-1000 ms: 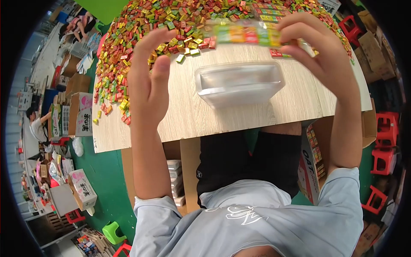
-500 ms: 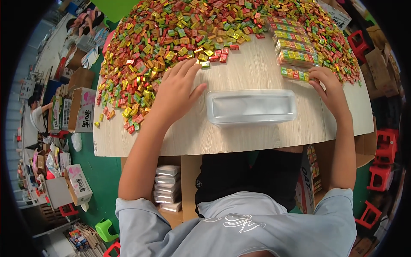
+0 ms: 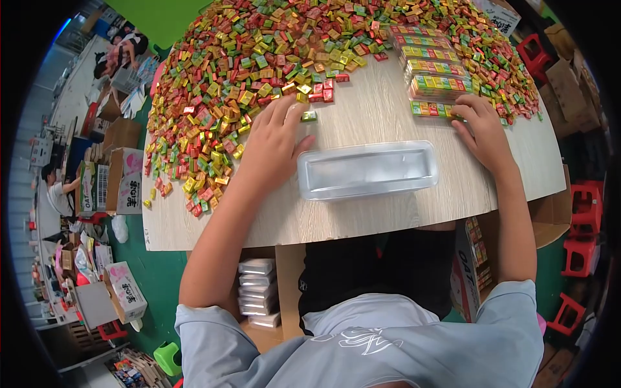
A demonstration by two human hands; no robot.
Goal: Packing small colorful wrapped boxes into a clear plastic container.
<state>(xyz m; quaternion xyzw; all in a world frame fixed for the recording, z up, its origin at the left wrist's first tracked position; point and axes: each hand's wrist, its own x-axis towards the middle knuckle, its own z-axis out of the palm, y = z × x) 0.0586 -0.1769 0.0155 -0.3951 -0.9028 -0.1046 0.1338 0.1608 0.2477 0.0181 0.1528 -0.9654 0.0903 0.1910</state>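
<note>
A large heap of small wrapped candies (image 3: pixel 259 64) in red, yellow, green and orange covers the far part of the table. My left hand (image 3: pixel 268 145) rests at the heap's near edge, fingers stretched and thumb apart. One green and silver candy (image 3: pixel 308 116) lies loose beside its fingers. My right hand (image 3: pixel 482 132) has thumb and fingers at the right end of the nearest candy pack (image 3: pixel 428 108), a short row of candies. Behind this pack lie several stacked clear packs (image 3: pixel 440 68) of lined-up candies. Between my hands stands a clear plastic tray (image 3: pixel 369 170), with no candies visible inside.
Under the table, a stack of clear boxes (image 3: pixel 257 284) stands at the left and an open carton (image 3: pixel 472 265) of candies at the right. Cartons (image 3: pixel 126 181) line the left side, where other people (image 3: pixel 58 187) sit. Red stools (image 3: pixel 582 220) stand at the right.
The view has shifted slightly. The loose green and silver candy has come away from the heap toward me, beside my left hand. My right hand stays at the end of the nearest pack.
</note>
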